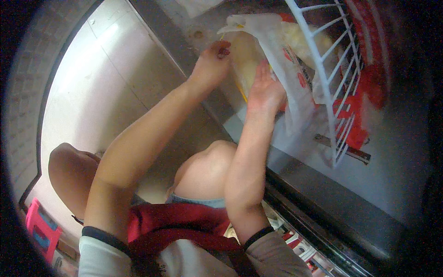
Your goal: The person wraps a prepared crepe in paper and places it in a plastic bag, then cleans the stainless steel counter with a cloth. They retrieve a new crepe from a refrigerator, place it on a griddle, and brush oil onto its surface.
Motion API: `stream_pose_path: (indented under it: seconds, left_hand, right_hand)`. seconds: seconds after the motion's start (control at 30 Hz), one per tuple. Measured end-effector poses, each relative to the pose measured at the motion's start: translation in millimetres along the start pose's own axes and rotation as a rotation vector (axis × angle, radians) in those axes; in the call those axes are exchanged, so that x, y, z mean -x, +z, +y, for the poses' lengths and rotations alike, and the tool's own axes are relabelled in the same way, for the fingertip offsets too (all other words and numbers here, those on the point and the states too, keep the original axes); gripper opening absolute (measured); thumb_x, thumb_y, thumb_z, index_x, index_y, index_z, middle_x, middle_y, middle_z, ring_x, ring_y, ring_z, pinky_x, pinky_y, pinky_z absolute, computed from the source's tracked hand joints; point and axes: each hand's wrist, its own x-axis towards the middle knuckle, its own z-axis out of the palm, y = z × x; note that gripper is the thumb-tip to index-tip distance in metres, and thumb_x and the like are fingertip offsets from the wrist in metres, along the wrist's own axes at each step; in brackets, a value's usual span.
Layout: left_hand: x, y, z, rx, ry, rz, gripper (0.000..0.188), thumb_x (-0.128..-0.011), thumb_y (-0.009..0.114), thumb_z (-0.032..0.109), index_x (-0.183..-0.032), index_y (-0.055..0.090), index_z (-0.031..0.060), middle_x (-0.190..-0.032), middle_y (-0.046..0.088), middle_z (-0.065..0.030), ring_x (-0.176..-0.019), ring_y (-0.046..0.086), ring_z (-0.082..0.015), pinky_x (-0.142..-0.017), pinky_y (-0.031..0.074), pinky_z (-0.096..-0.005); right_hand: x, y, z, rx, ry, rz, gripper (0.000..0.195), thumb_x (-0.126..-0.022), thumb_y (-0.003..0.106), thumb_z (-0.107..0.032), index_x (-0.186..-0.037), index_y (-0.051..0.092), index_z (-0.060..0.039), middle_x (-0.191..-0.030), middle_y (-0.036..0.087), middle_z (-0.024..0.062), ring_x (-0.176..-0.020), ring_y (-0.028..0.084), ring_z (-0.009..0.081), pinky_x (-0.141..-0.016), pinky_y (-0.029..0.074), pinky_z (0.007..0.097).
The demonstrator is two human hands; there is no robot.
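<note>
A translucent plastic bag (244,52) with pale yellow contents lies on the surface in front of me. My left hand (216,59) is at its left edge, the fingers curled near a thin yellow strip; whether they pinch it is not clear. Against the bag's right side rests my right hand (266,88), palm turned up and fingers extended. A white plastic bag with red print (289,62) hangs down just beyond that hand, beside a white wire basket (323,64). Some fingertips are hidden by the plastic.
Red plastic packaging (356,121) lies behind the basket's wires. A dark metal strip (360,154) is by the basket's lower end. The dark cabinet edge (311,200) runs diagonally below my right forearm. Pale floor tiles (114,52) show at left, with a pink object (41,228) lower down.
</note>
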Motion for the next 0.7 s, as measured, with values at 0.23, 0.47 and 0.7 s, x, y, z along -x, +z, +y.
stream_pose_path:
  seconds: [0.23, 0.47, 0.7]
  left_hand:
    - [7, 8, -4, -0.046, -0.039, 0.060, 0.038, -0.079, 0.053, 0.013, -0.116, 0.051, 0.0042, -0.103, 0.060, -0.0094, -0.091, 0.056, -0.0180, -0.080, 0.044, -0.0284]
    - [8, 12, -5, -0.134, 0.052, 0.129, 0.034, -0.079, 0.049, 0.012, -0.111, 0.055, 0.0046, -0.102, 0.058, -0.0207, -0.093, 0.059, -0.0312, -0.081, 0.046, -0.0361]
    - [4, 16, -3, -0.140, -0.040, 0.136, 0.040, -0.077, 0.049, 0.012, -0.117, 0.052, 0.0091, -0.104, 0.053, -0.0241, -0.094, 0.057, -0.0359, -0.083, 0.046, -0.0381]
  right_hand:
    - [-9, -10, 8, -0.049, -0.056, -0.052, 0.047, -0.091, 0.041, -0.029, -0.127, 0.035, 0.0003, -0.129, 0.037, 0.0164, -0.120, 0.036, 0.0295, -0.105, 0.026, 0.0369]
    - [-3, -1, 8, -0.025, -0.082, -0.056, 0.048, -0.092, 0.038, -0.030, -0.128, 0.034, -0.0003, -0.131, 0.037, 0.0133, -0.121, 0.034, 0.0277, -0.106, 0.024, 0.0385]
    - [-9, -7, 12, -0.057, -0.041, -0.029, 0.048, -0.092, 0.036, -0.030, -0.129, 0.033, -0.0006, -0.132, 0.037, 0.0132, -0.124, 0.032, 0.0274, -0.107, 0.021, 0.0385]
